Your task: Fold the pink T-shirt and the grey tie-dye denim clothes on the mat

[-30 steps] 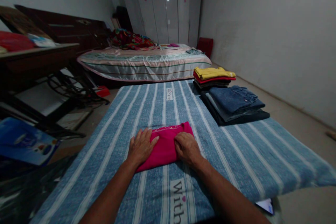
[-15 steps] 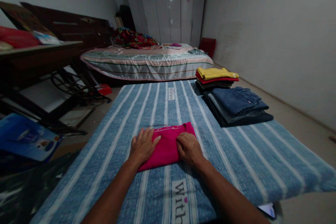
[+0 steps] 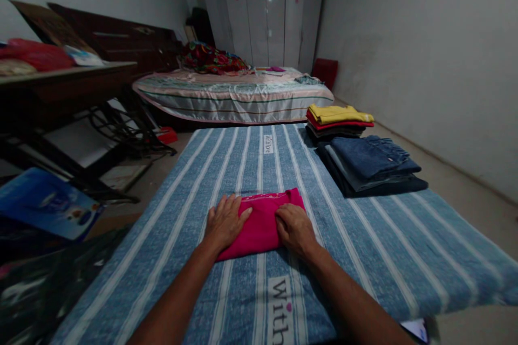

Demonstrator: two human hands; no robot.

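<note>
A folded bright pink garment (image 3: pixel 261 226) lies on the blue-and-white striped cloth in front of me. My left hand (image 3: pixel 225 222) rests flat across its left side, fingers stretched out and thumb spread toward the middle. On the right side of the garment, my right hand (image 3: pixel 296 229) is closed, its fingers curled against the fabric. The exact grip of its fingertips is partly hidden. Which kind of garment this is cannot be told from the fold.
The striped cloth (image 3: pixel 174 226) covers the table. To the right stand a stack of folded jeans (image 3: pixel 364 153) and, behind it, a stack topped by a yellow garment (image 3: pixel 338 114). A bed (image 3: pixel 230 102) stands beyond; a sewing-machine table (image 3: pixel 109 68) is at left.
The whole view has shifted slightly to the right in the picture. Both hands keep nearly the same place on the pink garment, which looks unchanged.
</note>
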